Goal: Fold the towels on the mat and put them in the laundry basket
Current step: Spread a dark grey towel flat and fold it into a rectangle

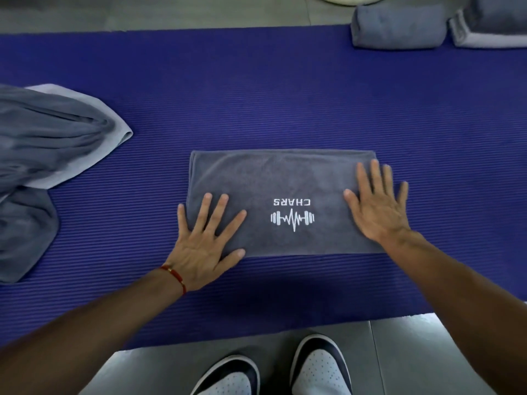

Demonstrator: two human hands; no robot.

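Scanning from the far left: loose grey towel [42,155] heaped and unfolded on the purple mat [256,89], well to the left of the left hand [204,246], a pale lighter edge showing along its upper side. Left hand laid flat, fingers straight and spread, palm down on the lower left corner of the folded grey towel [281,181]; nothing gripped, little finger just past the towel's left edge, thumb along its near edge. Red cord bracelet [175,276] worn at that wrist. Between the two hands: white "CHARS" lettering and barbell-pulse logo [292,216], printed upside down to the wearer. Folded towel lying as a neat rectangle on the mat, long side running hand to hand. Right hand [376,206] likewise flat and open, fingers extended and slightly blurred, pressed on the towel's right end, nothing held; fingertips near the far right corner. Beyond and to the right of the right hand, at the mat's far edge: rolled grey towel [397,27], with a folded stack [490,27] just beside it at the frame edge. Nearer than both hands, off the mat on grey floor: two white-and-dark shoes [273,372]. Laundry basket not identified with certainty.
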